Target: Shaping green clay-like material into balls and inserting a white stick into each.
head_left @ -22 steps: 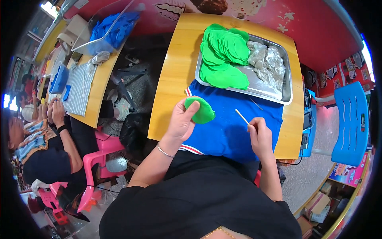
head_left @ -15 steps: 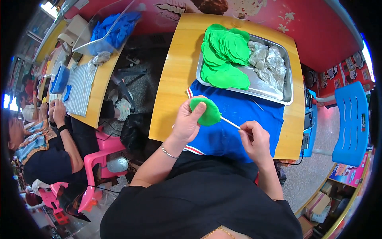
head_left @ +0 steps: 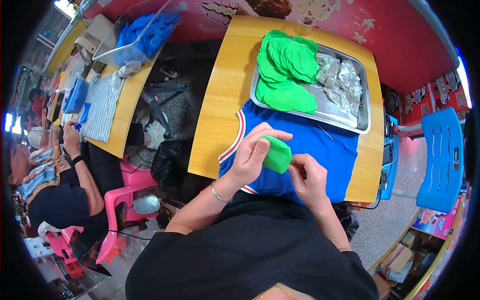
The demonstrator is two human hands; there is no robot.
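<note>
Between my hands is a flat, rounded green piece (head_left: pixel 276 154) that looks soft and rubbery. My left hand (head_left: pixel 249 156) is closed on its left side, thumb in front and fingers stretched along the upper edge. My right hand (head_left: pixel 308 177) has its thumb and fingertips pinched together at the lower right edge of the piece. What they grip is hidden, and no pale stick shows now. Under both hands lies a blue cloth (head_left: pixel 305 131) with striped trim. Beyond it, a metal tray (head_left: pixel 363 131) holds a stack of similar green pieces (head_left: pixel 287 60) and crumpled clear plastic (head_left: pixel 342 85).
A thin metal rod (head_left: pixel 325 131) lies on the cloth near the tray. The wooden table (head_left: pixel 212 107) borders the cloth. A blue chair (head_left: pixel 440 155) stands right. To the left, a person (head_left: pixel 70 190) works at another table beside a bin of blue pieces (head_left: pixel 142 40).
The pale stick has gone from sight. My right hand has come in against the green piece, which now looks folded and narrower. Both hands sit slightly lower; the view has shifted a little.
</note>
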